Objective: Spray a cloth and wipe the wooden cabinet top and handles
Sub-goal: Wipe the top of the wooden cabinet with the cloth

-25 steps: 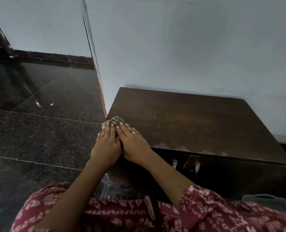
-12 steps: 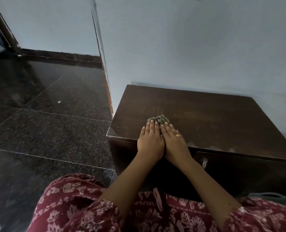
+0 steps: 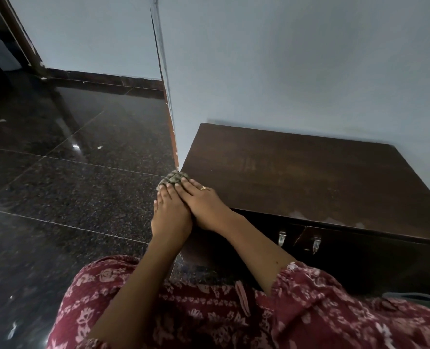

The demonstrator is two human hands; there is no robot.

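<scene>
A low dark wooden cabinet (image 3: pixel 297 177) stands against the pale wall, its top bare. A grey-green checked cloth (image 3: pixel 174 178) lies at the top's near left corner, hanging slightly over the left edge. My left hand (image 3: pixel 171 217) and my right hand (image 3: pixel 206 205), which wears a ring, lie flat side by side and press on the cloth; only its far end shows past my fingertips. Two small metal handles (image 3: pixel 282 238) (image 3: pixel 316 243) hang on the cabinet front below the top edge. No spray bottle is in view.
Polished dark granite floor (image 3: pixel 70 185) spreads to the left. A wall corner (image 3: pixel 166 96) meets the cabinet's far left corner. A grey object (image 3: pixel 415 298) peeks out at the lower right by my maroon patterned clothing.
Both hands slid the cloth from the left corner toward the middle of the front edge, then back left to the near left corner. The camera shifted with them.
</scene>
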